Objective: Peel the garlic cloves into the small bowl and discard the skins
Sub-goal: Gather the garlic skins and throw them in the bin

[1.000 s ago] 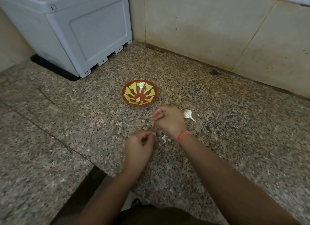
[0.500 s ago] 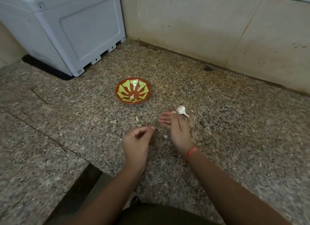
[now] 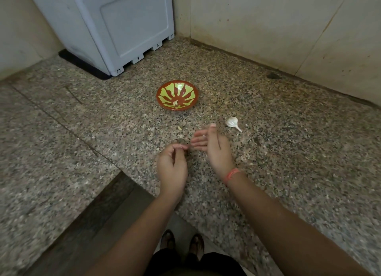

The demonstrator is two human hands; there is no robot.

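The bowl point(image 3: 177, 97) sits on the tabletop point(image 3: 288, 152), well in front of and to the right of a big box point(image 3: 115, 26) that stands in the back corner by the wall point(image 3: 278, 24). A clove point(image 3: 174, 103) lies in the bowl. The garlic bulb point(image 3: 232, 122) lies right of the bowl and nearer the front. A loose scrap point(image 3: 179, 127) lies just before the bowl. The left hand point(image 3: 172, 166) and right hand point(image 3: 214, 150) are side by side, in front of all three.

1 bowl point(image 3: 162, 102), 1 garlic bulb point(image 3: 232, 122), 1 white appliance point(image 3: 123, 26), 1 wristband point(image 3: 232, 173)
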